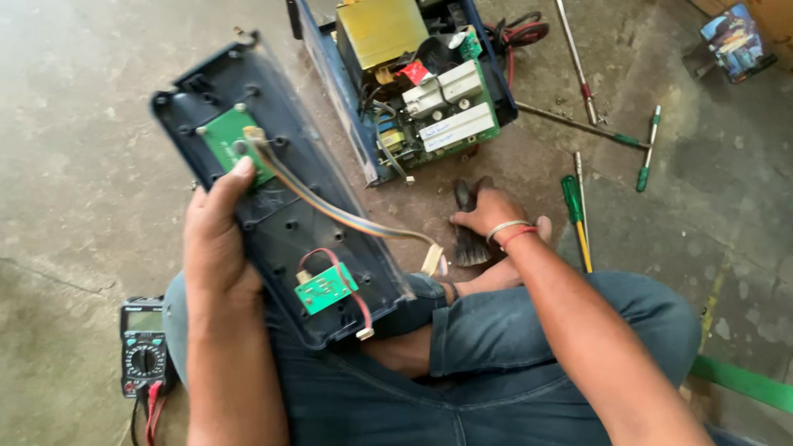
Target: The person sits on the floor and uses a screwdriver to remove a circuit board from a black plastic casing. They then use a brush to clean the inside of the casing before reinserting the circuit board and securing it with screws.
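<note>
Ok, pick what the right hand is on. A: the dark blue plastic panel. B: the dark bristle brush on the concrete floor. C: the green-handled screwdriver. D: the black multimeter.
B: the right hand rests on the dark bristle brush lying on the concrete floor.

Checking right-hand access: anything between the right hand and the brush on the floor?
Nothing visible. The right hand already rests on the dark brush, fingers over its handle end. The opened device chassis sits apart beyond it, the screwdrivers off to the side.
</note>
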